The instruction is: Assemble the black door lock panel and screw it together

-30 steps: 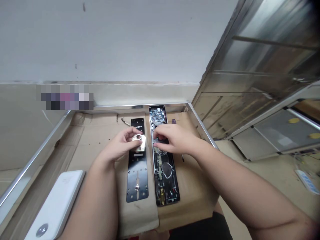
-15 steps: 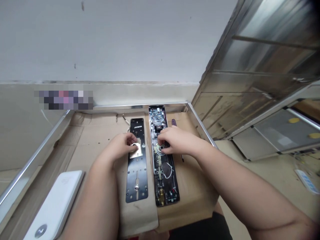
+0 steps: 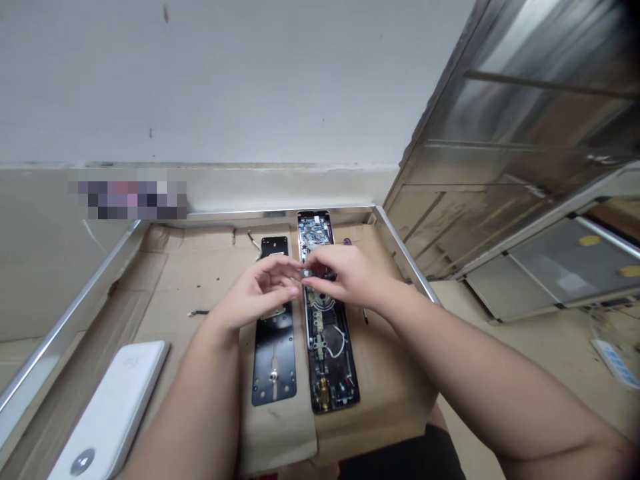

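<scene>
My right hand pinches a small grey round metal part between thumb and fingers, above an opened smart lock body. That long black housing holds a circuit board, a round mechanism, a white wire loop and a brass-coloured part. Close to the small part, my left hand is open, its fingers curved and its thumb apart. Whether its fingertips touch the part is hard to tell. Below it lies a black mounting plate with holes and slots, its middle partly hidden by the left hand.
Brown cardboard lines the metal-edged table. A white power bank lies at the left, with a short dark cable beyond it. A screwdriver is partly hidden behind my right hand. A power strip rests at the far right.
My left hand has left the mounting plate and come right, towards my right hand. My right hand has risen from the round mechanism, with the small metal part now visible in its fingers.
</scene>
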{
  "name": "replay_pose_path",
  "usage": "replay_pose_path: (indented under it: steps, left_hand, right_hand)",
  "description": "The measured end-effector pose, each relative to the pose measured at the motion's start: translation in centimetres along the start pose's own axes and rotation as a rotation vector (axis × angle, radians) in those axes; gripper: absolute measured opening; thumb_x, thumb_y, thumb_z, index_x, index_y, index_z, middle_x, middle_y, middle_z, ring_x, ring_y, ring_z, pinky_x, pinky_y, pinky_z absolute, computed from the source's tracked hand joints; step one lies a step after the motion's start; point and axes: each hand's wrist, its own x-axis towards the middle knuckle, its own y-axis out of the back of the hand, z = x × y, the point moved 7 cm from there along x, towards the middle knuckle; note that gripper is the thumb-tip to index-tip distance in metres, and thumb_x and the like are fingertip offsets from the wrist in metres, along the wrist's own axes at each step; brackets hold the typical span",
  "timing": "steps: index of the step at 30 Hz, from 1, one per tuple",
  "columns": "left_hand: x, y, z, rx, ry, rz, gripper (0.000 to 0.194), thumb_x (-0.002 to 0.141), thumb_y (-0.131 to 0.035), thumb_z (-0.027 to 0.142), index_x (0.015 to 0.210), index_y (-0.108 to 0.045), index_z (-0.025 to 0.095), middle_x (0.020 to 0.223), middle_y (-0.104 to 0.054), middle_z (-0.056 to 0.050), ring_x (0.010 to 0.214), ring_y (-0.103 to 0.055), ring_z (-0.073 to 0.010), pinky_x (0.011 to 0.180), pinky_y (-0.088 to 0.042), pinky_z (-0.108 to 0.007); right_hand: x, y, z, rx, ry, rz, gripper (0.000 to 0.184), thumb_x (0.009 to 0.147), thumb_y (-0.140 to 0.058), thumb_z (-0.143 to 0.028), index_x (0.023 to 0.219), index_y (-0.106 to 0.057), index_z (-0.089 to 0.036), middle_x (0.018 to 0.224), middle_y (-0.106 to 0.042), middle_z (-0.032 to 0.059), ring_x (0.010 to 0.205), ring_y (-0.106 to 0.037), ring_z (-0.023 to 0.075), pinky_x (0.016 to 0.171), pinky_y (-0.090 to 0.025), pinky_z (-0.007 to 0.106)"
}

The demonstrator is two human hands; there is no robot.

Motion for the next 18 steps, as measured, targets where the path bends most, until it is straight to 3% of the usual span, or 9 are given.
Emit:
replay_pose_path:
  steps: [4,7,9,12,18]
  left_hand:
    - [0.2,-0.6,-0.4,-0.079,0.040,-0.014,0.033,0.077,-0.082,0.019,0.102,-0.060,0.020,0.081,-0.067,0.002,0.068,-0.065,-0.0089,0.061,-0.052,-0.019]
    - [0.2,-0.1,-1.1,-0.065,0.106,-0.015,0.035,0.077,-0.082,0.022,0.101,-0.058,0.020,0.080,-0.067,0.001,0.069,-0.066,-0.0104,0.063,-0.054,-0.022]
    - [0.2,0.8,-1.6,0.000,0.154,0.051,0.034,0.079,-0.079,0.028,0.104,-0.058,0.020,0.080,-0.068,0.000,0.071,-0.067,-0.0127,0.065,-0.055,-0.025]
    - [0.2,2.5,-2.6,0.176,0.213,0.194,0.032,0.082,-0.074,0.034,0.107,-0.057,0.021,0.080,-0.067,-0.001,0.072,-0.067,-0.0158,0.066,-0.056,-0.029]
    - [0.4,5.4,-4.6,0.737,0.320,0.333,0.034,0.082,-0.060,0.030,0.114,-0.069,0.021,0.077,-0.068,-0.003,0.069,-0.063,-0.0191,0.065,-0.047,-0.032]
  right_hand:
    - [-0.1,-1.2,-0.6,0.030,0.066,-0.047,0.016,0.092,-0.065,-0.029,0.102,-0.064,-0.017,0.098,-0.071,0.0053,0.086,-0.064,0.0156,0.078,-0.050,0.029]
    - [-0.2,-1.9,-0.5,0.049,0.073,-0.134,0.025,0.091,-0.067,-0.031,0.112,-0.063,-0.018,0.110,-0.072,0.0076,0.100,-0.066,0.0193,0.087,-0.053,0.033]
    - [-0.3,-1.8,0.2,0.022,0.026,-0.172,0.038,0.090,-0.068,-0.032,0.124,-0.059,-0.019,0.122,-0.069,0.0102,0.110,-0.065,0.0222,0.095,-0.052,0.037]
    - [-0.3,-0.4,1.8,-0.036,-0.090,-0.140,0.047,0.090,-0.066,-0.031,0.133,-0.054,-0.018,0.131,-0.065,0.0124,0.117,-0.062,0.0243,0.099,-0.050,0.039]
    - [-0.4,1.7,4.2,-0.121,-0.247,-0.106,0.024,0.090,-0.064,-0.028,0.111,-0.065,-0.019,0.111,-0.067,0.0090,0.099,-0.061,0.0209,0.088,-0.048,0.035]
